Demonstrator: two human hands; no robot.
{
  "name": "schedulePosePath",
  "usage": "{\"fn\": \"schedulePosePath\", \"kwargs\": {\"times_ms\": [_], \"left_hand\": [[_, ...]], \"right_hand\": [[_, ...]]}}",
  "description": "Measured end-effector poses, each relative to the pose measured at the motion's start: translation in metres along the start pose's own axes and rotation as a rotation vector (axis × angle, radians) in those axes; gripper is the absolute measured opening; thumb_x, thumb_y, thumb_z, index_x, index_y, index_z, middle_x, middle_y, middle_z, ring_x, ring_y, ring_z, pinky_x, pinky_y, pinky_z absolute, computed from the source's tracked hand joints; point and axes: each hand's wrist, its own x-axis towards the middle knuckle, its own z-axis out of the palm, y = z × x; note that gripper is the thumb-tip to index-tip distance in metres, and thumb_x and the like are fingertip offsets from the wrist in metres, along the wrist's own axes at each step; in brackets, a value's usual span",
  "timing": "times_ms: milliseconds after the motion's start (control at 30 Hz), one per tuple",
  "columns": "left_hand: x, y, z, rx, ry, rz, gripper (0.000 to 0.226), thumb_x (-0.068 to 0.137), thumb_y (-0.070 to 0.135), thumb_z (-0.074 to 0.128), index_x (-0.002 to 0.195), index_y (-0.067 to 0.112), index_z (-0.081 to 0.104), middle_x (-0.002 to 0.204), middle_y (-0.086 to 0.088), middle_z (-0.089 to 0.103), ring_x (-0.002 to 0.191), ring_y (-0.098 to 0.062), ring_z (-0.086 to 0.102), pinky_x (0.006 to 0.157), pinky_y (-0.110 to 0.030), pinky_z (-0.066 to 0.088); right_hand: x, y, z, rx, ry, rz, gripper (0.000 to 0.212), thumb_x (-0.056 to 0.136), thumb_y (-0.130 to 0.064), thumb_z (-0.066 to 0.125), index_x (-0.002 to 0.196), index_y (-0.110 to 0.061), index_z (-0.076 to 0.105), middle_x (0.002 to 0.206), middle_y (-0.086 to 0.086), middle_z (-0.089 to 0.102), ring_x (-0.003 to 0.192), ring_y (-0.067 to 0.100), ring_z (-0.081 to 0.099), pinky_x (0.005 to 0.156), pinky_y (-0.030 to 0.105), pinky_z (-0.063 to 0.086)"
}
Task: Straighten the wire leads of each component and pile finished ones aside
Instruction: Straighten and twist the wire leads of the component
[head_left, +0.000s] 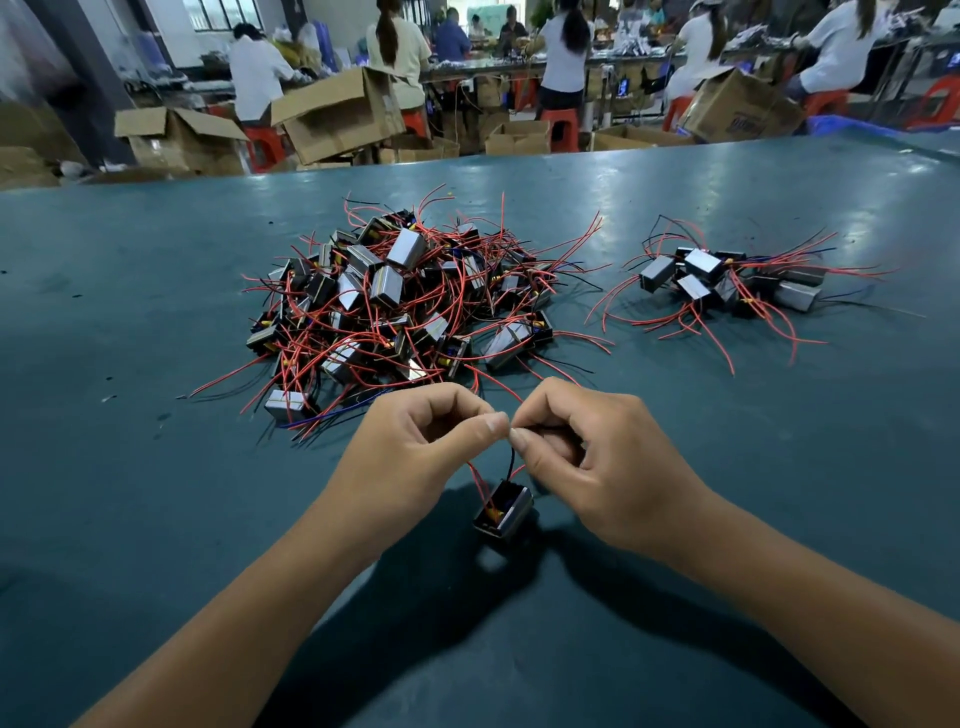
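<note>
Component (503, 510): hangs over bench (156, 291) by leads (510, 460); left hand (415, 457) and right hand (587, 457) pinch them. Big pile (405, 301) beyond; small pile (727, 280) beyond-right.

We see a table (156, 519) covered in a smooth teal mat with a soft sheen that throws back pale glare towards its far edge. The components in the large pile (395, 306) and the small pile (727, 283) have dull grey metal casings with a brushed, faintly reflective look, dark plastic ends, and thin leads in glossy red and black plastic insulation, as does the component (503, 512) hanging by its leads. Behind the table stand matt brown cardboard boxes (337, 117) and shiny red plastic stools (563, 130).
</note>
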Motion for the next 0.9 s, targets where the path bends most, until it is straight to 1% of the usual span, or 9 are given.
{"fn": "schedulePosePath", "kwargs": {"times_ms": [67, 133, 200, 300, 400, 600, 667, 800, 900], "left_hand": [[0.000, -0.001, -0.004, 0.037, 0.018, 0.018, 0.011, 0.085, 0.026, 0.068, 0.080, 0.019, 0.075, 0.060, 0.008, 0.060, 0.058, -0.003, 0.048, 0.058, -0.012, 0.037], [-0.001, -0.001, -0.006, 0.113, -0.001, 0.050, 0.011, 0.085, 0.026, 0.068, 0.086, 0.022, 0.078, 0.075, -0.002, 0.067, 0.066, -0.017, 0.054, 0.063, -0.018, 0.041], [-0.003, -0.001, -0.006, 0.157, -0.025, 0.086, 0.014, 0.087, 0.025, 0.066, 0.091, 0.025, 0.079, 0.081, -0.002, 0.066, 0.072, -0.025, 0.055, 0.064, -0.020, 0.041], [-0.003, -0.001, -0.005, 0.173, 0.007, 0.104, 0.017, 0.088, 0.024, 0.064, 0.094, 0.026, 0.080, 0.082, -0.001, 0.066, 0.075, -0.026, 0.057, 0.064, -0.025, 0.041], [-0.003, -0.002, -0.005, 0.173, 0.038, 0.116, 0.022, 0.089, 0.022, 0.062, 0.103, 0.026, 0.079, 0.087, 0.001, 0.066, 0.077, -0.024, 0.057, 0.064, -0.021, 0.041], [-0.006, 0.000, 0.003, 0.177, -0.038, 0.139, 0.031, 0.091, 0.022, 0.061, 0.119, 0.029, 0.073, 0.092, 0.001, 0.063, 0.079, -0.033, 0.055, 0.067, -0.043, 0.041], [-0.005, -0.002, 0.002, 0.199, -0.028, 0.144, 0.031, 0.091, 0.023, 0.061, 0.118, 0.030, 0.073, 0.092, 0.002, 0.064, 0.078, -0.029, 0.056, 0.066, -0.037, 0.043], [-0.002, -0.007, 0.000, 0.206, 0.026, 0.124, 0.018, 0.087, 0.028, 0.072, 0.103, 0.025, 0.077, 0.081, 0.016, 0.063, 0.066, -0.001, 0.053, 0.065, -0.008, 0.037], [-0.002, -0.009, 0.004, 0.222, 0.002, 0.122, 0.018, 0.083, 0.032, 0.078, 0.097, 0.022, 0.078, 0.078, 0.019, 0.063, 0.064, 0.006, 0.054, 0.062, -0.005, 0.038]], "right_hand": [[0.000, 0.004, -0.001, 0.041, 0.022, 0.057, 0.013, 0.092, -0.015, 0.063, 0.080, -0.014, 0.058, 0.051, -0.009, 0.037, 0.049, 0.007, 0.032, 0.051, 0.017, 0.031], [0.001, 0.006, -0.001, 0.053, 0.035, 0.089, 0.013, 0.092, -0.015, 0.063, 0.080, -0.014, 0.058, 0.051, -0.009, 0.037, 0.049, 0.006, 0.032, 0.050, 0.018, 0.031], [0.001, 0.007, -0.001, 0.064, 0.046, 0.108, 0.013, 0.091, -0.017, 0.062, 0.079, -0.015, 0.058, 0.052, -0.009, 0.037, 0.049, 0.006, 0.032, 0.050, 0.017, 0.030], [0.002, 0.009, -0.002, 0.094, 0.050, 0.137, 0.014, 0.093, -0.016, 0.063, 0.080, -0.015, 0.059, 0.053, -0.009, 0.037, 0.050, 0.006, 0.030, 0.050, 0.016, 0.030], [0.002, 0.011, -0.002, 0.100, 0.042, 0.149, 0.014, 0.093, -0.014, 0.064, 0.080, -0.015, 0.059, 0.053, -0.004, 0.038, 0.051, 0.007, 0.030, 0.050, 0.018, 0.031], [0.001, 0.012, -0.001, 0.138, 0.023, 0.141, 0.012, 0.093, -0.014, 0.062, 0.081, -0.014, 0.058, 0.051, -0.009, 0.036, 0.049, 0.007, 0.029, 0.048, 0.023, 0.030], [0.001, 0.012, -0.001, 0.133, 0.029, 0.149, 0.012, 0.092, -0.018, 0.062, 0.081, -0.016, 0.058, 0.052, -0.008, 0.037, 0.049, 0.007, 0.030, 0.049, 0.021, 0.031], [0.002, 0.013, 0.000, 0.126, 0.055, 0.173, 0.012, 0.090, -0.027, 0.061, 0.080, -0.021, 0.060, 0.057, 0.012, 0.049, 0.052, 0.008, 0.036, 0.051, 0.022, 0.035], [0.002, 0.011, 0.001, 0.131, 0.058, 0.191, 0.011, 0.089, -0.029, 0.061, 0.080, -0.023, 0.062, 0.063, 0.010, 0.058, 0.055, 0.019, 0.047, 0.053, 0.029, 0.041]]}}
